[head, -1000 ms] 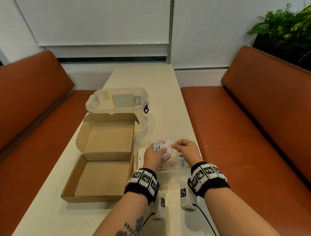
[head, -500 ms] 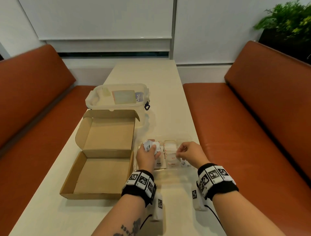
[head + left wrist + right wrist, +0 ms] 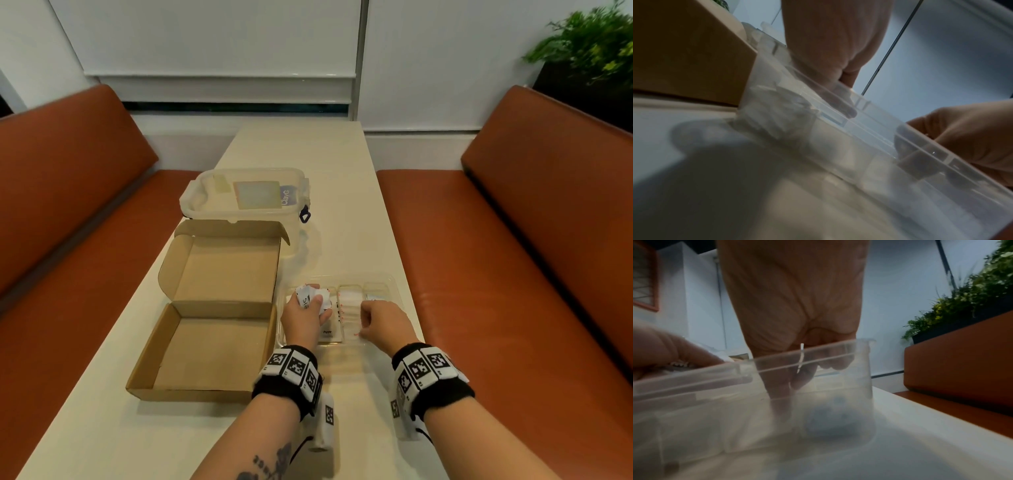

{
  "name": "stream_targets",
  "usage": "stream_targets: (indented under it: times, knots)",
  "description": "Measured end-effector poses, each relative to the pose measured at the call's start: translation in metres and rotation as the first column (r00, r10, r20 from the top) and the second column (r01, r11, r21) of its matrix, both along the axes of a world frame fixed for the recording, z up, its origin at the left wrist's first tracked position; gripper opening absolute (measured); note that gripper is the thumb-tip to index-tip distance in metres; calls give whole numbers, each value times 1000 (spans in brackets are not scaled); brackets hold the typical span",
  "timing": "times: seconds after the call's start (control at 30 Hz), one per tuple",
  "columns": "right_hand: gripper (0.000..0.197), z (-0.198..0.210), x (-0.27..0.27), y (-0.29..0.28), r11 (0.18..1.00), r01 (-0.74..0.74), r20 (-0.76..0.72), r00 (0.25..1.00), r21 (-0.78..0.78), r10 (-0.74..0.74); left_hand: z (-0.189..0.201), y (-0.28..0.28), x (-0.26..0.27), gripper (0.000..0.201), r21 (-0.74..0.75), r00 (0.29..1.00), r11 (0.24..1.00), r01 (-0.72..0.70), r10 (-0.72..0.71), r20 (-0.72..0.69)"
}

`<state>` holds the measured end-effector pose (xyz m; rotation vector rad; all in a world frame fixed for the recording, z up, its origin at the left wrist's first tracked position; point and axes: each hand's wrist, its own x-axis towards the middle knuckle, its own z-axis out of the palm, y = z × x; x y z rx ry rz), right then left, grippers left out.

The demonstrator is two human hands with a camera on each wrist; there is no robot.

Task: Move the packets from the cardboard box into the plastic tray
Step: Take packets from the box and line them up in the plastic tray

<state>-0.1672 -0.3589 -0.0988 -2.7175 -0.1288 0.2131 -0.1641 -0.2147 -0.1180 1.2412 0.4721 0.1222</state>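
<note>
The left hand [image 3: 306, 317] grips a bunch of white packets [image 3: 313, 298] over the left end of the clear tray [image 3: 390, 284], by the table's right edge. The right hand [image 3: 383, 320], fingers curled down (pinching something? cannot tell), reaches into the tray. The cardboard box [image 3: 205, 329] lies open alongside.

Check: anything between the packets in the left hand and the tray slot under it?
Nothing visible. The left hand grips a bunch of white packets directly over the left end of the clear plastic tray, which is open on top. The right hand reaches into compartments further right, clear of that slot.
</note>
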Motion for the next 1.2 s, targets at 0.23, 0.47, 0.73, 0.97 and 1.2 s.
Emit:
stream_targets:
  times: [0.23, 0.47, 0.73, 0.97, 1.2]
  knots:
    - [13, 3, 7, 7, 990, -54, -61, 997, -130, 46, 0, 3, -2, 24, -4, 999, 999, 34, -34, 5]
    - [24, -4, 5, 5, 988, -60, 8, 998, -142, 61, 0, 5, -4, 21, -1, 994, 995, 104, -104, -15]
    - [8, -3, 9, 0, 995, -23, 16, 1000, -96, 25, 2, 4, -4, 23, 5, 993, 993, 119, -119, -17]
    - [18, -4, 7, 1, 999, 41, 105, 993, 34, -44, 4, 4, -3, 16, -48, 973, 974, 221, -224, -52]
    - [34, 8, 9, 19, 931, 28, 92, 994, 364, -66, 4, 3, -5, 31, -171, 940, 937, 304, -324, -105]
